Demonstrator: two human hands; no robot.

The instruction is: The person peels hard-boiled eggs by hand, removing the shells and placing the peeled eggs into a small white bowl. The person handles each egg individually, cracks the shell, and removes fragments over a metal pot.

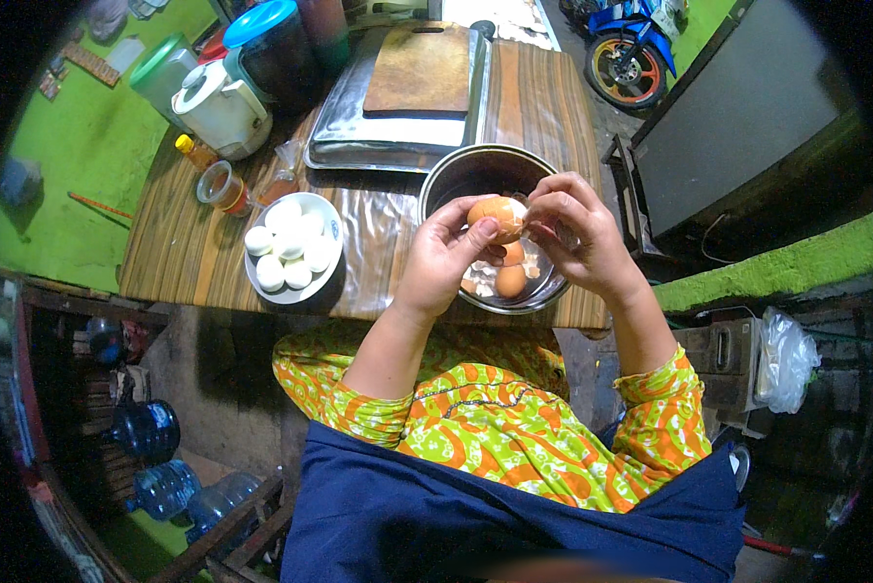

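Observation:
A brown egg point(496, 216) is held in my left hand point(443, 255), thumb on its near side. Its right end shows white where shell is off. My right hand point(584, 236) has its fingertips pinched at that white end; whether a bit of shell is between them is too small to tell. Both hands are above a round metal pot point(443, 182). Inside the pot lie brown eggs point(510, 282) and broken shell pieces point(477, 283). To the left, a white plate point(330, 216) carries several peeled white eggs point(287, 218).
Behind the pot, a wooden cutting board point(419, 68) lies on an upturned metal tray point(344, 117). At the table's left are a white jug point(221, 109), a blue-lidded container point(273, 58) and a plastic cup point(222, 188). The table's near edge is close to my body.

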